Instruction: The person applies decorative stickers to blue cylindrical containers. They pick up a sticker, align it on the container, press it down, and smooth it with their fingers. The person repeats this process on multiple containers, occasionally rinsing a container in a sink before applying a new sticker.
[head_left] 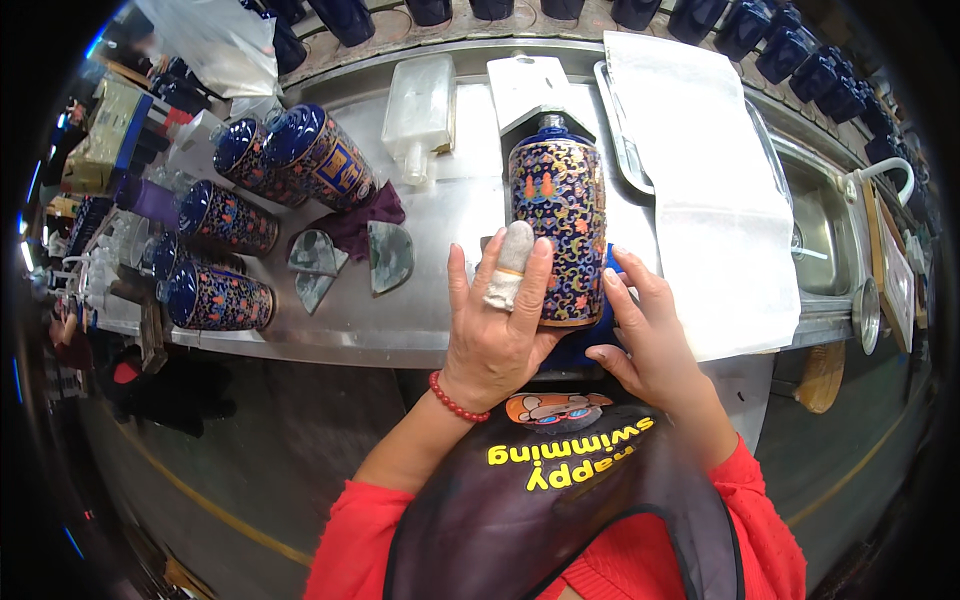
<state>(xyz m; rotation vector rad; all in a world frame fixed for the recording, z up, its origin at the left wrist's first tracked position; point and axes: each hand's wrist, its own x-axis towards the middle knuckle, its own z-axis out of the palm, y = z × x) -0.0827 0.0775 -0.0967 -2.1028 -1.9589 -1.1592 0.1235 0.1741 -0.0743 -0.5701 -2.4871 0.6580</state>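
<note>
A dark blue bottle (556,210) with a dense floral pattern and a clear neck lies in front of me, its base toward me. My left hand (497,325) is at its lower left side, fingers stretched out. Two of those fingers lie over the bottle's surface, one in a pale finger cover (510,262); the thumb is partly hidden by the base. At the lower right side is my right hand (655,330), fingers apart, its fingertips close to or touching the bottle's edge. A bright blue piece (598,338) shows beneath the bottle; its shape is mostly hidden.
Several patterned bottles (235,298) stand at left, near a purple cloth (372,224) and green-grey stone-like pieces (390,258). A clear bottle (418,105) lies farther back. White sheets (710,210) cover the right, beside a sink (822,262). Plain blue bottles (695,18) line the back.
</note>
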